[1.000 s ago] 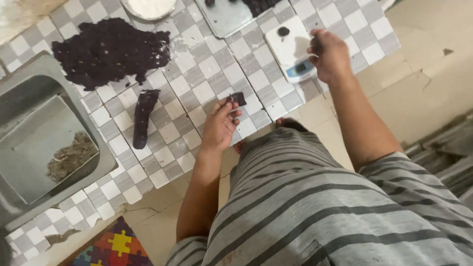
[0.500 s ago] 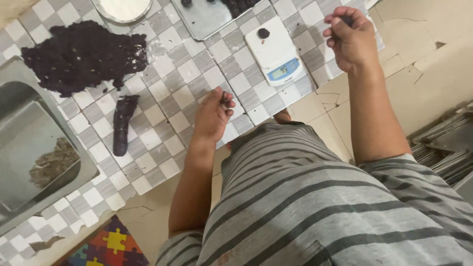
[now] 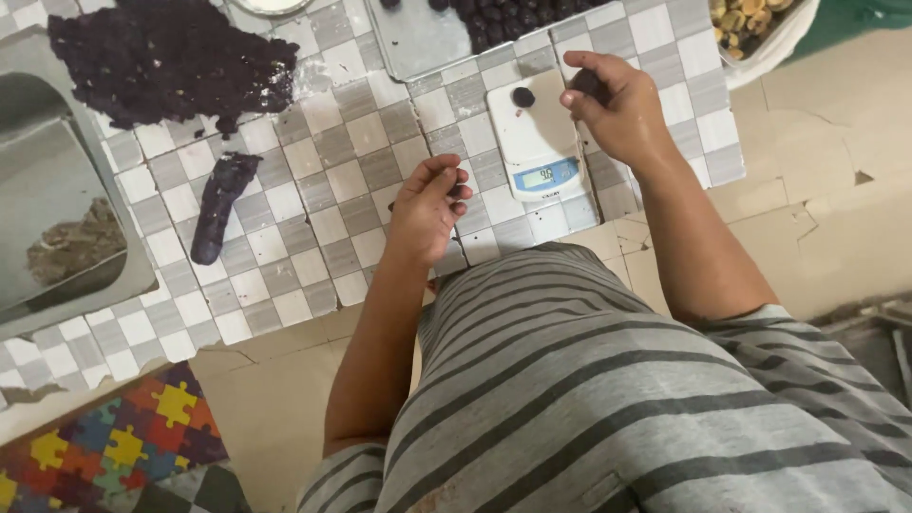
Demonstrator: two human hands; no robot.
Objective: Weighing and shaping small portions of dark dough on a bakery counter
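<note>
So this is portioning purple dough on a checkered tile worktop (image 3: 332, 190). Right hand (image 3: 617, 109) is up by the top right corner of the small white scale (image 3: 537, 142), fingers curled and pinching a dark bit of dough (image 3: 587, 84) at the fingertips. Left hand (image 3: 427, 209) sits just left of the scale near the worktop's front edge, fingers bent in on another small dark piece; most of it is hidden, so I can't tell how big it is. One little dough ball (image 3: 522, 96) is already sitting on the scale platform, apart from both hands.

Progress-wise I'd call it somewhere in the middle. There's a metal tray (image 3: 418, 43) at the top with a bunch of finished dark balls (image 3: 513, 19) on its right side, so a fair number are done. But the big dough pile (image 3: 161, 57) at top left looks barely dented, and the rolled log (image 3: 218, 204) hasn't been cut up at all, so there's plenty left.

The log lies flat on the tiles left of centre, well apart from both hands. Its long axis runs diagonally, upper end toward the pile and leaning right, lower end toward the front edge and leaning left. The balls are round, so no direction there.

Steel sink (image 3: 57, 209) on the far left, a bowl of yellowish bits (image 3: 750, 19) top right.
</note>
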